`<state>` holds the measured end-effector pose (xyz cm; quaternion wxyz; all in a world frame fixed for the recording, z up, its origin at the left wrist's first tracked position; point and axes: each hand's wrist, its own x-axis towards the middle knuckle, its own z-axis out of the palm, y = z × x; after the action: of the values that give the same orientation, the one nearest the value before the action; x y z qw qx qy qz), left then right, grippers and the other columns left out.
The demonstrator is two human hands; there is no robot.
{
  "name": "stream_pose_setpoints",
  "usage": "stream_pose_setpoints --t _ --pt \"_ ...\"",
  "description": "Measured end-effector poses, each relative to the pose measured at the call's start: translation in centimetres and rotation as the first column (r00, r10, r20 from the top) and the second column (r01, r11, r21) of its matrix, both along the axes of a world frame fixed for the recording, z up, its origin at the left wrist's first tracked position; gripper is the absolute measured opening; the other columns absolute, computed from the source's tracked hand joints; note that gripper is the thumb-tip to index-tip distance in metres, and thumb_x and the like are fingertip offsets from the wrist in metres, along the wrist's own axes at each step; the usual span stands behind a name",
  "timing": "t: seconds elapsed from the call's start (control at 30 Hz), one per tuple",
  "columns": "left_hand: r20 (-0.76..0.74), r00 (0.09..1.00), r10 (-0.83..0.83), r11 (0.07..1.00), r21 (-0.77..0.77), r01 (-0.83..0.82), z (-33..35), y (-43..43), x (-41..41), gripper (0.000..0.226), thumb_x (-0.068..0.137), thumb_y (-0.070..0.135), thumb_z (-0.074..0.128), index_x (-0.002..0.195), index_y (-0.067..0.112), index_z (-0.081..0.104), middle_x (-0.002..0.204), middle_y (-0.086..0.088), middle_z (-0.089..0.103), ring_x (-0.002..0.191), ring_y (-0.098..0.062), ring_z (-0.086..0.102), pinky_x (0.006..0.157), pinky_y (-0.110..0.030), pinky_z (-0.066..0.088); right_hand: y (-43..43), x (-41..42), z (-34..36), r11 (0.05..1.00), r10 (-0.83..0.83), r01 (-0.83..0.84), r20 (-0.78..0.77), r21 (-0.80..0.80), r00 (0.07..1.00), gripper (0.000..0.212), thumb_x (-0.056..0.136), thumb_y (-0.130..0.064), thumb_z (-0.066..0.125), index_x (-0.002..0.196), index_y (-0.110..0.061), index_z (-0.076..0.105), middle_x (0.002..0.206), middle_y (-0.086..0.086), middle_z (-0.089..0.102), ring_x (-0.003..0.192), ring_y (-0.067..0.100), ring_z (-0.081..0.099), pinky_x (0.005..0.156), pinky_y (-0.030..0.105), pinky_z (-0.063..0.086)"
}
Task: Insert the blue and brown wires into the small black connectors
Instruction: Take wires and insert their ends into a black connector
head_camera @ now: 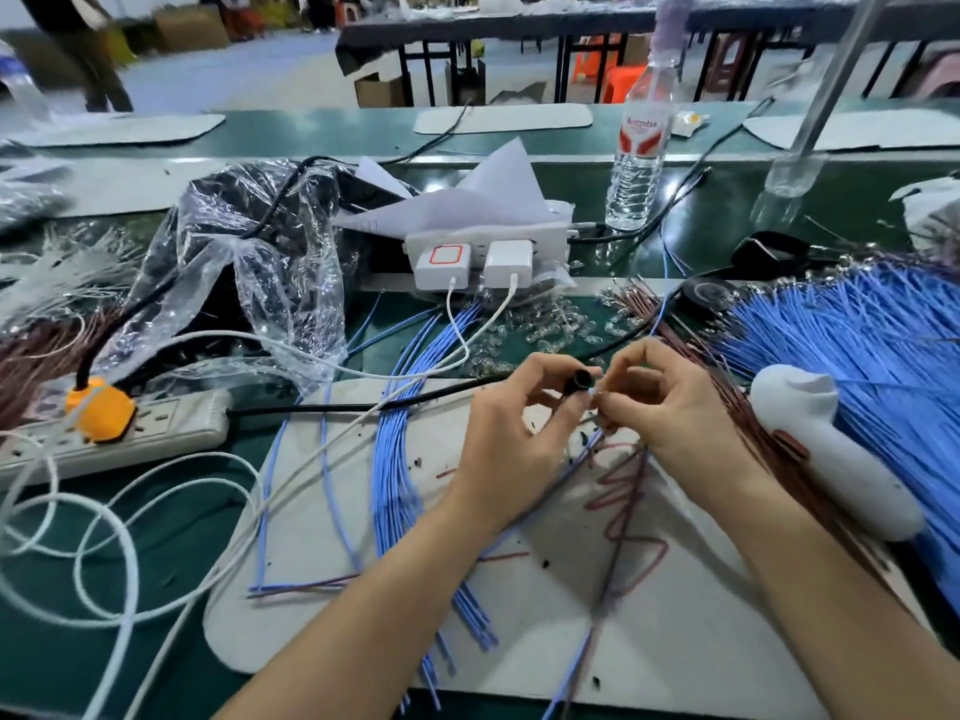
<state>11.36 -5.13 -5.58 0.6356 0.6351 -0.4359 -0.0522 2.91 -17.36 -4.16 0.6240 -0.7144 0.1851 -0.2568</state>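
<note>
Two grips, the left grip (514,439) and the right grip (670,407); one black connector (579,380) in view; one blue-and-brown wire pair (584,649) trailing below them; two masses of loose blue wires, the big fan (857,366) and the middle bundle (395,459), strands too many to count; two brown sheaves, the right sheaf (722,387) and the left sheaf (31,356); two power strips, the white strip (550,233) and the grey strip (156,428); two white chargers, the first charger (442,266) and the second charger (509,262); one orange plug (101,407); one water bottle (641,148); one tape roll (709,296); one plastic bag (249,262); one white handheld device (831,454); at least four white pads (322,537) on the desk (171,537).
</note>
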Motion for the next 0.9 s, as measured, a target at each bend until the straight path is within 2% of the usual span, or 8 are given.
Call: stream_pose_setpoints --t 0.17,0.3,0.4,0.47,0.57,0.67,0.73,0.9 --pt "0.029 0.999 -0.024 0.998 0.060 0.022 -0.3 0.1 0.4 0.013 0.087 0.005 0.062 0.100 0.007 0.063 0.093 -0.002 0.070 0.087 -0.014 0.066 0.080 -0.033 0.054 0.7 -0.2 -0.4 0.998 -0.005 0.006 0.010 -0.069 1.000 0.022 0.083 0.009 0.065 0.091 -0.011 0.060 0.067 0.008 0.071 0.053 0.014 0.064 0.055 0.020 0.052" --pt "0.013 0.997 -0.079 0.996 -0.041 0.079 -0.2 0.1 0.6 0.020 0.086 -0.002 0.060 0.101 0.011 0.062 0.109 -0.008 0.061 0.101 -0.015 0.063 0.086 -0.025 0.052 0.6 -0.1 -0.2 0.988 -0.117 0.126 0.091 -0.090 0.989 0.015 0.087 0.003 0.064 0.089 -0.013 0.064 0.071 -0.005 0.073 0.064 0.007 0.068 0.059 0.015 0.051" --pt "-0.031 0.994 -0.101 0.991 -0.091 0.097 -0.3 0.0 0.9 0.027 0.088 -0.005 0.058 0.101 0.019 0.061 0.106 -0.012 0.057 0.103 -0.020 0.062 0.090 -0.025 0.049 0.3 -0.5 0.4 0.982 -0.175 0.185 0.171 -0.042 0.970 0.018 0.085 0.000 0.066 0.087 -0.018 0.064 0.081 -0.006 0.075 0.075 0.002 0.068 0.066 0.011 0.048" --pt "-0.063 0.991 -0.115 0.989 -0.098 0.108 -0.3 0.1 0.8 0.032 0.089 -0.002 0.058 0.103 0.027 0.060 0.105 -0.015 0.060 0.103 -0.021 0.063 0.090 -0.025 0.048 0.1 -0.8 1.0 0.978 -0.205 0.209 0.233 0.010 0.951 0.017 0.082 -0.005 0.069 0.084 -0.022 0.067 0.077 -0.011 0.072 0.069 0.000 0.062 0.065 0.010 0.046" --pt "-0.051 0.991 -0.125 0.989 -0.080 0.121 -0.3 0.2 0.6 0.034 0.090 0.000 0.057 0.103 0.031 0.060 0.105 -0.014 0.062 0.102 -0.019 0.064 0.090 -0.024 0.049 0.3 -1.0 1.6 0.978 -0.131 0.069 0.319 0.197 0.939 0.010 0.071 -0.018 0.072 0.079 -0.024 0.073 0.068 -0.007 0.065 0.058 0.006 0.050 0.057 0.013 0.042" --pt "-0.064 0.988 -0.139 0.988 -0.076 0.134 -0.2 0.2 0.6 0.033 0.090 0.000 0.057 0.103 0.031 0.059 0.103 -0.016 0.062 0.099 -0.020 0.064 0.087 -0.024 0.050 1.0 -1.1 1.8 0.979 -0.036 -0.032 0.330 0.199 0.943 0.020 0.061 -0.027 0.079 0.078 -0.020 0.074 0.072 0.001 0.069 0.062 0.011 0.057 0.060 0.016 0.046" --pt "-0.070 0.988 -0.139 0.989 -0.060 0.135 -0.1 0.3 0.5 0.030 0.090 0.000 0.057 0.102 0.028 0.058 0.100 -0.014 0.062 0.095 -0.016 0.064 0.083 -0.022 0.049 1.5 -1.2 1.8 0.982 -0.034 -0.029 0.329 0.185 0.944 0.020 0.059 -0.027 0.080 0.075 -0.017 0.073 0.071 0.004 0.070 0.060 0.012 0.058 0.060 0.017 0.048" --pt "-0.117 0.984 -0.135 0.991 -0.039 0.131 -0.1 0.3 0.3 0.023 0.088 -0.001 0.059 0.101 0.018 0.058 0.096 -0.004 0.066 0.090 -0.012 0.066 0.080 -0.020 0.049 1.9 -1.1 1.8 0.993 -0.077 0.045 0.297 0.112 0.952 0.012 0.065 -0.010 0.074 0.074 -0.010 0.066 0.070 -0.001 0.071 0.059 0.009 0.061 0.061 0.016 0.050"
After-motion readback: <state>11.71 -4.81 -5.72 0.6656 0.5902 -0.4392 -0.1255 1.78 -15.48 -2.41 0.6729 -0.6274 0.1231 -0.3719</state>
